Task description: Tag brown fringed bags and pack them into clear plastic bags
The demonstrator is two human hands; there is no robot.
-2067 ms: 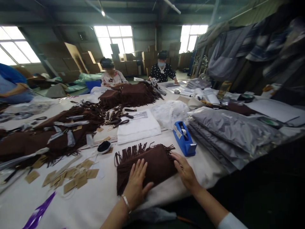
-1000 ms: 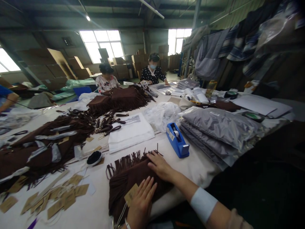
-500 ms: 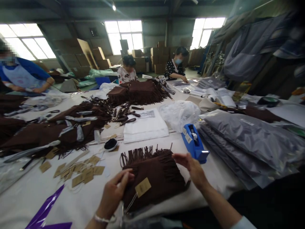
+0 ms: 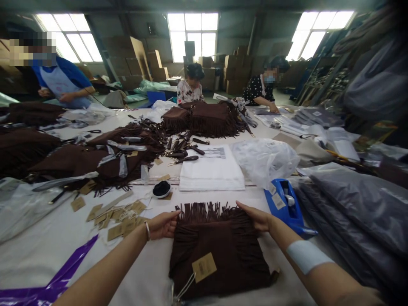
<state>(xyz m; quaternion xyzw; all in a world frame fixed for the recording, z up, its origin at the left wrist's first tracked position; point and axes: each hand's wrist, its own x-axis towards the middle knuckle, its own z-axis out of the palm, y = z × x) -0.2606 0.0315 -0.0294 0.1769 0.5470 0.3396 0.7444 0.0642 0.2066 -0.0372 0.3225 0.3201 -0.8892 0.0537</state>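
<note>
Lower ctr of frame, L hand (image 4: pixel 164 225) & R hand (image 4: pixel 259 219) are at opp. top corners of brown fringed bag (image 4: pixel 223 242), fingers loosely bent, can't tell if gripping; prob. straightening step, next move likely needs even hold both sides.

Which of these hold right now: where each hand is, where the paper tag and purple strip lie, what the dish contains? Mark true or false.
1. The left hand is at the left side of the brown fringed bag. True.
2. The right hand grips the tape dispenser. False: it is at the bag's right side.
3. A paper tag lies on the bag. True.
4. The purple strip lies right of the bag. False: left.
5. The dish contains something dark. True.
</note>
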